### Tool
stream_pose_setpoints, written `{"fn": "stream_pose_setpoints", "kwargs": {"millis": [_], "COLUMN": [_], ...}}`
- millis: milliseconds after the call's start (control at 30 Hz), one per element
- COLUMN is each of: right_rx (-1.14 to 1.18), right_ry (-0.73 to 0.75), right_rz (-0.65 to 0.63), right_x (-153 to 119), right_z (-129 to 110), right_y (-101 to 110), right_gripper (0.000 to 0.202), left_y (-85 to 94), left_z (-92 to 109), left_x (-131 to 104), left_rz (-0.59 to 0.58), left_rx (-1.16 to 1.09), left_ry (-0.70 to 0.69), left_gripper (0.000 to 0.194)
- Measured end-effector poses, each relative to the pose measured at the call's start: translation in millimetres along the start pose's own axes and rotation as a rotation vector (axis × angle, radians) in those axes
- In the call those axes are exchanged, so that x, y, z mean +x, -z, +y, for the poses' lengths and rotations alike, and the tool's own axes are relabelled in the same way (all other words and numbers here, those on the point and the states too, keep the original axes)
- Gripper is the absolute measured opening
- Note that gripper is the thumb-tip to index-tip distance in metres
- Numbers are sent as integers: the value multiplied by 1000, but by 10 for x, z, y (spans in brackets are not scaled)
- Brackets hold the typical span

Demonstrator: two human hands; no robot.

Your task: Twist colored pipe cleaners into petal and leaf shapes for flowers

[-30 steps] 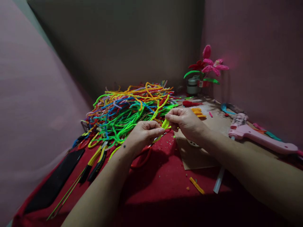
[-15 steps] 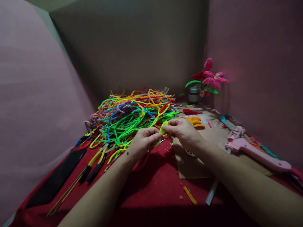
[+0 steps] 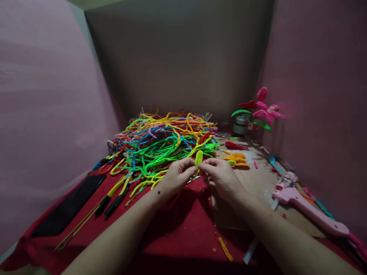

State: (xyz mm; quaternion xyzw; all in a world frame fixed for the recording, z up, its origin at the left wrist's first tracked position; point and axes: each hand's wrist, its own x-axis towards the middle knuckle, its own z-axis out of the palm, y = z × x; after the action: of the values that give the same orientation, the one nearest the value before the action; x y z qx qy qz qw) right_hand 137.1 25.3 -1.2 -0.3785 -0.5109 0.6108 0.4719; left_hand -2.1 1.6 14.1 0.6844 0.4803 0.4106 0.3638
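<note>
Pinching yellow petal-shaped pipe-cleaner piece [image 3: 198, 157] by base with nearly closed fingertips of left hand [image 3: 177, 175] and right hand [image 3: 223, 176], presumably steadying it without crushing rounded top.

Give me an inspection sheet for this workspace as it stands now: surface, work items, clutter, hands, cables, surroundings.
Surface: red cloth with small crumbs; brown board at right.
Work items: yellow petal-shaped piece, upright between the hands; multicoloured pile of fuzzy strands behind.
Clutter: yellow-and-black pliers and flat black object at left; pink glue gun at right; orange strip in front.
Hands: left hand and right hand both pinch the yellow piece with their fingers.
Cables: pink strand at the glue gun's handle end; cannot tell whether it is a cord.
Surroundings: grey wall behind, pinkish walls at the sides; pink flower near a grey container.
</note>
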Motion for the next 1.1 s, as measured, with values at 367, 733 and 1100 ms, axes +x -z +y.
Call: {"fn": "stream_pose_setpoints", "kwargs": {"millis": [367,733,1100], "right_rx": [-74,-118,-46], "right_ry": [119,181,156], "right_rz": [54,117,34], "right_x": [-68,-104,-120], "right_z": [38,-20,-27], "right_y": [-90,-147,-184], "right_gripper": [3,4,8], "left_y": [-67,-120,-111], "left_z": [-178,-150,-214], "left_x": [-63,-71,-67], "left_rz": [166,208,290], "left_rx": [510,469,749], "left_ry": [-477,-411,-525], "left_gripper": [11,12,13]}}
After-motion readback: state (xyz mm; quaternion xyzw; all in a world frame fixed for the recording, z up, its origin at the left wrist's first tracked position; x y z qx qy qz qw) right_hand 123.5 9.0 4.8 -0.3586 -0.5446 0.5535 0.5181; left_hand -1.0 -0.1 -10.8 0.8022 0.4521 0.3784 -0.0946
